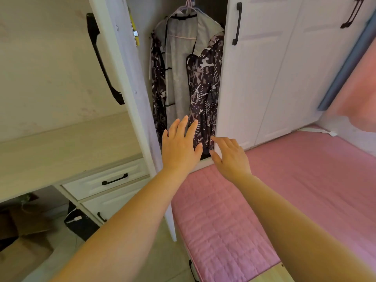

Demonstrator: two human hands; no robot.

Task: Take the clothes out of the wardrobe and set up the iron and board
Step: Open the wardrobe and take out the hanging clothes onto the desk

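The white wardrobe stands with its left door (130,78) swung open. Inside hang a dark patterned garment (203,86) and a pale translucent garment cover (181,68) on a pink hanger (188,9). My left hand (180,145) reaches toward the opening with straight, spread fingers, just in front of the patterned garment's lower part. My right hand (230,157) is beside it, fingers extended, near the edge of the closed wardrobe door (244,78). Neither hand holds anything. No iron or board is in view.
A bed with a pink quilted mattress (284,190) lies right against the wardrobe front. At left is a pale desk top (61,151) with white drawers (105,182) under it. Dark items and a cardboard box (26,237) sit on the floor below.
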